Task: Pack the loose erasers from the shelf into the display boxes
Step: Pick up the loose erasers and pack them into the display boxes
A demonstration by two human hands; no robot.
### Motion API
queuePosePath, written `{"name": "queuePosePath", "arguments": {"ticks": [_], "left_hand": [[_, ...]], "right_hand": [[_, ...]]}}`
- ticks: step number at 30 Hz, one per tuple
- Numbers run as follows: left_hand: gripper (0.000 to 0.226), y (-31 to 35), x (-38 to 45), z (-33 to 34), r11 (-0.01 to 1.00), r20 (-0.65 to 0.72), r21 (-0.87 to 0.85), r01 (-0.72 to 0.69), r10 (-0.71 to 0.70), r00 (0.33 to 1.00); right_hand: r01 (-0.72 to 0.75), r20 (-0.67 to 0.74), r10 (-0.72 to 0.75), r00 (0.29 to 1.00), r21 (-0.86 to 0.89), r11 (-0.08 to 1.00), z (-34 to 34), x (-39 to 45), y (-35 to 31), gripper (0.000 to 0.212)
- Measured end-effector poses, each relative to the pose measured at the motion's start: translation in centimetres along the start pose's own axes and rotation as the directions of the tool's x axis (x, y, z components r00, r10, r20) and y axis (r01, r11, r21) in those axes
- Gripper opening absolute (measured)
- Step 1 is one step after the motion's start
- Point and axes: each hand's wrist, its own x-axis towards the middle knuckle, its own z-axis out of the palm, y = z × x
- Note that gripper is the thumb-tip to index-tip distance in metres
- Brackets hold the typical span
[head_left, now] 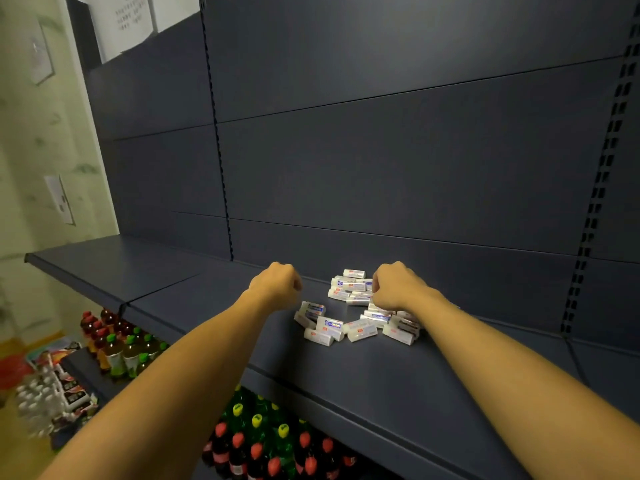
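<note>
Honestly the fingers of both hands are curling away from the camera, so what they're doing is half hidden. The left hand (277,284) is balling into a fist over bare shelf (346,375), apparently holding nothing. The right hand (393,285) is curling down into the pile of erasers (356,313) at its 8 o'clock side; can't tell if it's actually gripping any. Roughly twenty erasers are lying loose mid-shelf, white sleeves with blue and red print too small to read. Bottles (263,441) are sitting at 6 o'clock below, partly cut off, labels blurry.
</note>
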Motion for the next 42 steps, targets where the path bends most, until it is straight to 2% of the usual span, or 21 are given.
{"name": "queuePosePath", "arguments": {"ticks": [5,12,17,26,29,33,38,42], "left_hand": [[0.025,0.0,3.4,1.5,0.997,0.038,-0.019,-0.071,0.071,0.997],[0.023,0.2,6.4,4.0,0.984,0.171,-0.059,-0.166,0.174,0.970],[0.017,-0.2,7.6,3.7,0.951,0.239,-0.048,-0.307,0.309,0.920],[0.024,-0.6,8.3,3.2,0.885,0.346,-0.026,-0.465,0.445,0.826],[0.021,-1.3,8.6,3.2,0.880,0.311,-0.013,-0.475,0.455,0.835],[0.017,-3.5,9.2,2.2,0.902,0.202,0.003,-0.432,0.423,0.883],[0.018,-8.3,10.8,-2.9,0.944,0.032,0.007,-0.331,0.330,0.943],[0.015,-11.7,11.3,-6.1,0.962,-0.026,-0.035,-0.270,0.269,0.963]], "right_hand": [[0.067,-0.001,-0.067,0.998,0.014,0.998,0.7,3.1,-0.5,0.021],[0.123,0.027,-0.123,0.992,-0.008,0.992,1.9,5.4,-0.7,0.024],[0.105,0.022,-0.105,0.994,-0.005,0.994,2.6,6.5,-1.0,0.023],[0.061,0.025,-0.061,0.998,-0.007,0.998,3.4,7.6,-2.6,0.021],[0.067,0.034,-0.067,0.997,-0.014,0.998,3.6,7.7,-3.4,0.021],[0.107,0.068,-0.105,0.992,-0.038,0.994,3.6,7.8,-4.5,0.017],[0.157,0.128,-0.151,0.980,-0.039,0.987,3.7,7.9,-6.3,0.021],[0.181,0.191,-0.166,0.968,-0.062,0.982,4.9,7.9,-8.2,0.022]]}}
